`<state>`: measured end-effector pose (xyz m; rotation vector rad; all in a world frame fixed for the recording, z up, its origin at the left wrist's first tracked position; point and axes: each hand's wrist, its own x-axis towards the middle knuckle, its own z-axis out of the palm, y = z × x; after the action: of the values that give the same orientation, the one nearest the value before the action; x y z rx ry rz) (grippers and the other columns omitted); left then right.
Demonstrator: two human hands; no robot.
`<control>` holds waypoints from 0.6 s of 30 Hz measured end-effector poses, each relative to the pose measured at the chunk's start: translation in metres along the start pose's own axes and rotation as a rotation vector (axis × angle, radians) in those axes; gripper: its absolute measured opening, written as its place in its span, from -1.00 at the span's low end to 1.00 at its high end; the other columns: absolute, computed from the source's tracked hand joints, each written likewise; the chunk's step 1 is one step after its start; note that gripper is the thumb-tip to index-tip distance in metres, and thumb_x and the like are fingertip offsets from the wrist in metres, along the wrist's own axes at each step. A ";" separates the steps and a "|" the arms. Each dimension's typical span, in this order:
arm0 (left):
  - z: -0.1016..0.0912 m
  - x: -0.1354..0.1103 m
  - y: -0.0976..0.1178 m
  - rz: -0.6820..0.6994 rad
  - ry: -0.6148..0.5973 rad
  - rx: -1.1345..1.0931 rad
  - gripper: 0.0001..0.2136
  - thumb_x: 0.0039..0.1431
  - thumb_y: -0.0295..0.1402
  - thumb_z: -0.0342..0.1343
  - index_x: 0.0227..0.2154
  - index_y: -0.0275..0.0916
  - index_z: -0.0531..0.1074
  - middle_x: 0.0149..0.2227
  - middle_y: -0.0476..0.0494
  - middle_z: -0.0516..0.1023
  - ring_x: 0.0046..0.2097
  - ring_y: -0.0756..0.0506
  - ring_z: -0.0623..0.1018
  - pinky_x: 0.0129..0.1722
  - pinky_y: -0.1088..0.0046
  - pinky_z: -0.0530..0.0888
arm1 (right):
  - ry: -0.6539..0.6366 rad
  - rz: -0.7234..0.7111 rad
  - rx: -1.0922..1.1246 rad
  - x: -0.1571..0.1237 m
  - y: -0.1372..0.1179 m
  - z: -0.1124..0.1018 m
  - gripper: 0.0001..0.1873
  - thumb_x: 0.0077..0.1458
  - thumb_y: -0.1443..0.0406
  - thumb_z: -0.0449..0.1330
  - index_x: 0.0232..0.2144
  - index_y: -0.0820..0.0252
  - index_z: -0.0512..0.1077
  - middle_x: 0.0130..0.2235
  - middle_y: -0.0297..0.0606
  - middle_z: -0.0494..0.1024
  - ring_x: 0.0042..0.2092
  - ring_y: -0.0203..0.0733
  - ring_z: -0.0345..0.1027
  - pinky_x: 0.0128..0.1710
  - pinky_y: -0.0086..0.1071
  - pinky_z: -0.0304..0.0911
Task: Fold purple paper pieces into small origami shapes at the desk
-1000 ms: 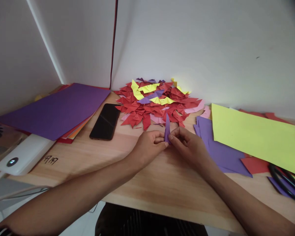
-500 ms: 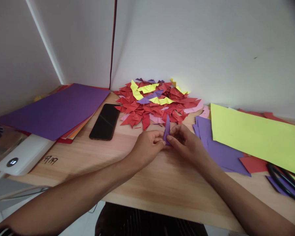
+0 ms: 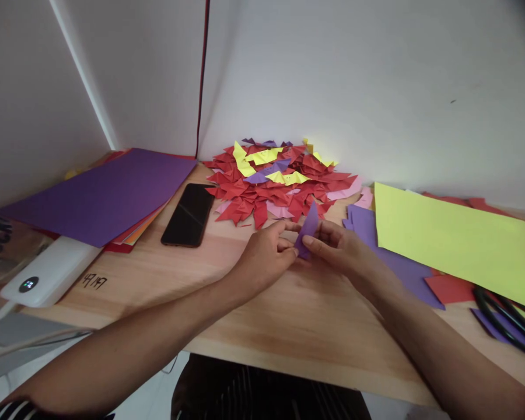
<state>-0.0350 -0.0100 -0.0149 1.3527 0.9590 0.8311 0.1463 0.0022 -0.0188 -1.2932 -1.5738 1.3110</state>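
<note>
A small folded purple paper piece (image 3: 308,228) is pinched between my two hands just above the wooden desk (image 3: 289,315). My left hand (image 3: 265,256) grips its lower left edge with thumb and fingers. From the right, my right hand (image 3: 339,251) holds the same piece with its fingertips closed on it. The piece now shows a broad leaf-like face that leans to the right. Just behind it lies a heap of folded paper shapes (image 3: 280,181), mostly red with some yellow, purple and pink.
A black phone (image 3: 188,214) lies left of the heap. Purple sheets (image 3: 100,192) on a coloured stack and a white power bank (image 3: 48,271) are at the far left. To the right lie purple squares (image 3: 376,245), a yellow sheet (image 3: 455,239), red scraps and black scissors (image 3: 507,321).
The purple piece stood upright as a narrow spike; it now leans right and shows a wider face. Both hands have shifted slightly up and right with it.
</note>
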 end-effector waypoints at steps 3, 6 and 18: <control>-0.001 0.000 0.002 0.003 0.011 0.053 -0.63 0.06 -0.51 0.07 -0.03 -0.25 0.30 -0.44 -0.09 0.60 -0.32 -0.10 0.63 -0.29 0.45 0.43 | 0.039 0.007 -0.059 -0.001 0.000 0.001 -0.61 0.00 0.02 0.27 -0.25 0.20 0.48 -0.37 -0.25 0.56 -0.38 -0.22 0.42 -0.42 -0.38 0.28; -0.003 0.001 0.001 0.018 0.019 0.086 -0.68 0.06 -0.51 0.09 -0.09 -0.24 0.30 -0.46 -0.06 0.59 -0.33 -0.10 0.63 -0.30 0.45 0.43 | 0.040 0.040 -0.065 -0.003 -0.002 0.002 -0.62 0.00 0.01 0.27 -0.32 0.22 0.49 -0.41 -0.26 0.55 -0.41 -0.24 0.39 -0.43 -0.40 0.24; -0.001 0.002 0.005 -0.127 -0.090 -0.291 -0.74 0.04 -0.47 0.24 -0.22 -0.33 0.32 -0.41 -0.17 0.63 -0.31 -0.09 0.64 -0.18 0.39 0.48 | 0.151 0.048 0.029 -0.008 0.000 0.013 -0.63 0.01 0.01 0.26 -0.42 0.22 0.45 -0.54 -0.34 0.46 -0.53 -0.34 0.22 -0.54 -0.43 0.08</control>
<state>-0.0343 -0.0073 -0.0098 1.0584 0.8101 0.7730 0.1357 -0.0087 -0.0215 -1.3857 -1.4235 1.2302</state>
